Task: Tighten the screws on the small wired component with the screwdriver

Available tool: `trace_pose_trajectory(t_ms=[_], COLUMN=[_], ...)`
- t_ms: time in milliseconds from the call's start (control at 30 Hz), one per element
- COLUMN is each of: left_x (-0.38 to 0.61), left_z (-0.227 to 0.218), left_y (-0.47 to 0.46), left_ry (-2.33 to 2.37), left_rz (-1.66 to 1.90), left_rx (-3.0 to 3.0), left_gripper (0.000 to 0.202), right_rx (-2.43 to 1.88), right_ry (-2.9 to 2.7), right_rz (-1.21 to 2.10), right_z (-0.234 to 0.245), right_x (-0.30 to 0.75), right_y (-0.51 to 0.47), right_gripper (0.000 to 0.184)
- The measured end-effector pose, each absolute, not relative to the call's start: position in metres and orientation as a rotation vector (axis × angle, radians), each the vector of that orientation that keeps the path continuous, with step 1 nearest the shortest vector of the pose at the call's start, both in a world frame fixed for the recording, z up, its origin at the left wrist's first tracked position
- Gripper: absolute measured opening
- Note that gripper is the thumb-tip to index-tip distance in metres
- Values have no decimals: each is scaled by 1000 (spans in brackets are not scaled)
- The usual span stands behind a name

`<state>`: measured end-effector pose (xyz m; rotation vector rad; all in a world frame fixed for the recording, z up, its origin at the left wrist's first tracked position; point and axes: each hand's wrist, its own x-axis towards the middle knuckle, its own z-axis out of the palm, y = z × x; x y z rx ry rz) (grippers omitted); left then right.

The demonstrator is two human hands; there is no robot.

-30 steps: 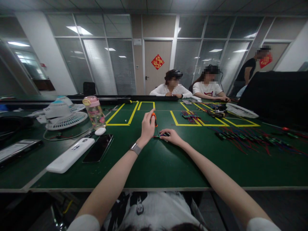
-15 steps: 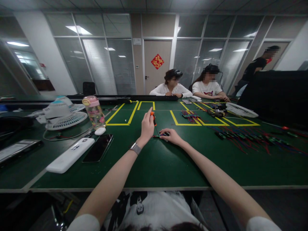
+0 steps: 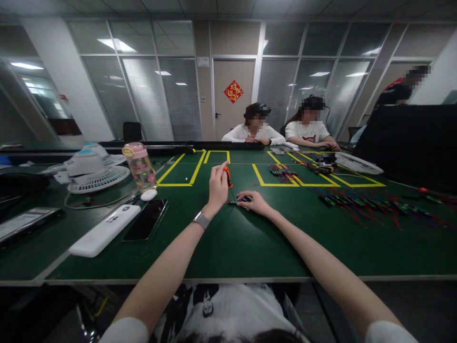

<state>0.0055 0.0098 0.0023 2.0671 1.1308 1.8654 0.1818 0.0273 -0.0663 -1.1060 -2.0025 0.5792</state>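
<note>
My left hand [image 3: 218,186] is closed around the orange and black handle of a screwdriver [image 3: 229,177]. The shaft slants down to a small green circuit board [image 3: 233,202] lying on the table. My right hand [image 3: 256,203] pinches the right end of that board, holding it against the green surface. Part of the board is hidden under the right fingers, and the exact spot the tip touches is too small to make out.
Several wired circuit boards [image 3: 367,205] lie to the right, with another cluster [image 3: 283,172] near yellow tape. Left are a black phone [image 3: 145,220], a white case-like object [image 3: 105,231], a bottle [image 3: 140,166] and a fan [image 3: 96,178]. Two people sit across the table.
The left hand and screwdriver handle have shifted and turned slightly, while the right hand stays in place on the board. A person in the background has moved to the right.
</note>
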Motion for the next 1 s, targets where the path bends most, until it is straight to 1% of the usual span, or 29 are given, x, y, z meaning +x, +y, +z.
trace_pose_trajectory(t_ms=[167, 233, 400, 600, 667, 800, 900, 1000], left_x=[5, 6, 5, 5, 5, 5, 6, 5], left_z=[2, 2, 2, 3, 3, 1, 1, 1], left_y=[10, 9, 9, 7, 8, 11, 11, 10], left_ry=[1151, 1168, 1100, 1155, 1164, 1084, 1057, 1128], left_rz=[1904, 1902, 1879, 1929, 1926, 1913, 1944, 1975], left_rx=[2063, 2058, 2069, 2055, 2041, 2039, 2039, 2031], left_gripper=[23, 23, 33, 22, 23, 34, 30, 24], right_rx=[-1101, -1101, -1104, -1102, -1105, -1105, -1098, -1102], right_ry=[-2010, -2010, -2012, -2012, -2014, -2018, -2016, -2013], right_rz=[571, 571, 575, 581, 575, 562, 568, 576], right_z=[-67, -67, -66, -68, -69, -70, -69, -69], right_x=[182, 182, 182, 182, 183, 183, 183, 183], right_y=[28, 27, 27, 28, 29, 30, 30, 29], right_gripper=[13, 13, 14, 14, 14, 14, 14, 14])
